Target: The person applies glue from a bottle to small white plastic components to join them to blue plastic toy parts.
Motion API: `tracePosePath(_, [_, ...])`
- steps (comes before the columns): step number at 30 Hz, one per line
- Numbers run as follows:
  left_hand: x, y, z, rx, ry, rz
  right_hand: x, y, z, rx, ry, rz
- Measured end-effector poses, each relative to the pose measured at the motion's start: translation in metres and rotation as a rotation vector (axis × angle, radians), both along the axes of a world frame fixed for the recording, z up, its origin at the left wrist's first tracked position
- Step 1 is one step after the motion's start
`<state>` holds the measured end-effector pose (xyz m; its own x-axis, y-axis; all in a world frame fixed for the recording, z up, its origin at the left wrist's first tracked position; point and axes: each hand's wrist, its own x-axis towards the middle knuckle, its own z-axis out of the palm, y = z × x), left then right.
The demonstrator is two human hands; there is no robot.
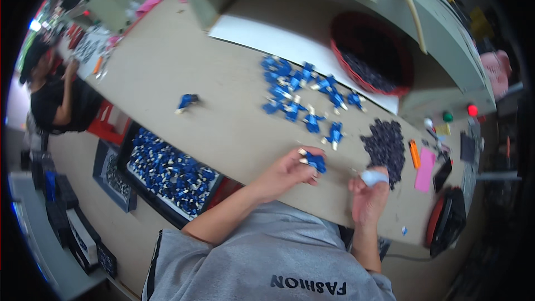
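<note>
My left hand (291, 174) pinches a small blue plastic part with cream-coloured ends (314, 161) just above the front of the table. To its right, my right hand (369, 198) is closed round a pale bluish-white object (374, 177), whose kind I cannot make out. That hand is at the near edge of a heap of small dark purple pieces (383, 146). Beyond my hands lies a loose group of similar blue and cream parts (294, 108). One more blue part (188, 101) rests apart on the left of the table.
A red basket (356, 75) of dark pieces stands under the shelf. At right are an orange cutter (414, 154), a pink strip (425, 169) and a black-and-red pouch (446, 220). A black tray (131, 139) of blue parts sits below left; another person (58, 89) sits far left.
</note>
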<state>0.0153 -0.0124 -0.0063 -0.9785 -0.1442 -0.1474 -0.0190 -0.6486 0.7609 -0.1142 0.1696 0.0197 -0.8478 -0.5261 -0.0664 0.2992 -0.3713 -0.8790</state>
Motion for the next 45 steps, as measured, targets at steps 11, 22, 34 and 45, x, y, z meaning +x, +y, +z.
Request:
tracePosePath(11, [0.001, -0.002, -0.006, 0.152, -0.055, 0.128, -0.001, -0.002, 0.019, 0.207, 0.797, -0.052])
tracePosePath(22, [0.001, -0.001, -0.005, 0.138, -0.06, 0.145, 0.001, -0.017, 0.03, 0.253, 1.172, -0.063])
tracePosePath(34, [0.001, -0.001, -0.003, 0.134, -0.073, 0.129, 0.002, -0.023, 0.029, 0.276, 1.203, -0.056])
tracePosePath(45, [0.001, -0.003, -0.003, 0.153, -0.072, 0.113, 0.002, -0.023, 0.03, 0.278, 1.211, -0.048])
